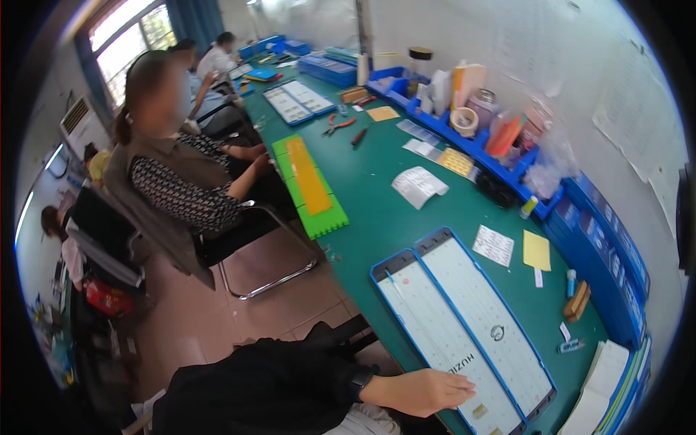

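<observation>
My left hand (420, 391), with a dark watch band at the wrist and a black sleeve, reaches in from the lower edge. Its fingers are bent and drawn together over the near end of a blue-framed folding board (442, 308) with two white panels. Whatever is between the fingertips is too small to make out. A small yellowish square piece (479, 411) lies on the panel beside the fingers. Small marks or pieces are dotted over both panels, and a thin teal strip lies at the far left corner. My right hand is out of the picture.
Beyond the board lies a green tray (319, 210) with a yellow strip, before a seated person (181, 159). Along the wall stand blue bins (464, 141) and blue boxes (598, 254). Pliers (336, 125), paper slips (494, 246), a wooden block (577, 301) and notebooks (598, 384) rest on the green table.
</observation>
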Action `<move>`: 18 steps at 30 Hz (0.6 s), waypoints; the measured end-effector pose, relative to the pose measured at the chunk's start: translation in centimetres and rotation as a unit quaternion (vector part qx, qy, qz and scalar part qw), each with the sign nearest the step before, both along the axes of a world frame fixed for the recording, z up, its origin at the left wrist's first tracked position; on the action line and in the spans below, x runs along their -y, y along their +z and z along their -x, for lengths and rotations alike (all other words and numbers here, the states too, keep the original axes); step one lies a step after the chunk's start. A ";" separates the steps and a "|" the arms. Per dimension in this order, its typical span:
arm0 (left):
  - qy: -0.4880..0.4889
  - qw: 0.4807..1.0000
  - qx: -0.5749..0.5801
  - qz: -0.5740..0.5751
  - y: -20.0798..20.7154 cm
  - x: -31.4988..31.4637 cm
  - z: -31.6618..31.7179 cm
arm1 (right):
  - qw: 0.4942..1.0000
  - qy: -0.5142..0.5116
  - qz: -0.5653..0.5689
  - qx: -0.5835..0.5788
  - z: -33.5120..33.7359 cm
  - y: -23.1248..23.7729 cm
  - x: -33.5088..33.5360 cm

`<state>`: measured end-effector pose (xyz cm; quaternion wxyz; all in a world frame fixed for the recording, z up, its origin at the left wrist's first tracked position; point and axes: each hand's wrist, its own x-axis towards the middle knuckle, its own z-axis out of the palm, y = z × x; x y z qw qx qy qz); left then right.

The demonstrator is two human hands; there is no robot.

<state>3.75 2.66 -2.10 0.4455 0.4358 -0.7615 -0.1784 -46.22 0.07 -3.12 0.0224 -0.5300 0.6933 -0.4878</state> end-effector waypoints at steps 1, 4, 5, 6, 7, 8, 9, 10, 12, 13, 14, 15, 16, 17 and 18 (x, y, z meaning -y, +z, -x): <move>-0.004 1.000 0.003 0.005 0.1 0.2 0.1 | 1.000 0.023 0.015 0.001 -3.5 1.1 0.1; 0.003 0.997 0.078 0.024 2.3 0.4 -1.0 | 0.998 0.027 0.034 -0.045 -12.7 7.8 -4.2; -0.039 0.999 0.025 0.023 3.2 0.5 -1.6 | 0.989 0.130 0.051 -0.040 -16.2 8.7 -4.7; -0.111 0.992 -0.036 -0.040 4.0 0.5 -2.1 | 0.966 0.259 0.017 0.000 -20.4 10.1 -4.7; -0.167 0.978 -0.062 -0.113 5.0 0.2 -2.2 | 0.899 0.417 0.031 -0.132 -23.5 12.4 -3.2; -0.237 0.952 -0.071 -0.179 6.3 0.4 -2.1 | 0.899 0.427 -0.016 -0.095 -25.6 12.7 -4.5; -0.309 0.922 -0.085 -0.219 6.9 0.4 -1.3 | 0.865 0.482 -0.049 -0.132 -27.5 13.2 -4.2; -0.369 0.890 -0.088 -0.254 6.8 0.6 -0.9 | 0.780 0.593 -0.126 -0.153 -27.9 13.7 -3.8; -0.471 0.840 -0.138 -0.231 6.2 0.2 1.0 | 0.718 0.680 -0.083 -0.122 -28.6 15.0 -3.2; -0.530 0.799 -0.176 -0.221 5.6 0.1 1.5 | 0.723 0.672 -0.097 -0.124 -28.2 15.8 -1.8; -0.533 0.795 -0.185 -0.223 5.5 0.0 1.6 | 0.691 0.709 -0.129 -0.057 -27.8 17.4 -0.1; -0.613 0.708 -0.249 -0.248 5.8 0.4 1.9 | 0.666 0.729 -0.159 0.000 -27.0 19.2 0.7; -0.669 0.617 -0.308 -0.278 5.8 0.8 1.8 | 0.683 0.718 -0.107 0.073 -25.6 19.3 1.5; -0.646 0.603 -0.319 -0.344 6.7 1.2 0.8 | 0.693 0.704 -0.053 0.147 -24.8 19.3 2.2; -0.643 0.602 -0.323 -0.345 7.4 1.8 -0.4 | 0.691 0.705 -0.057 0.149 -24.7 19.5 2.1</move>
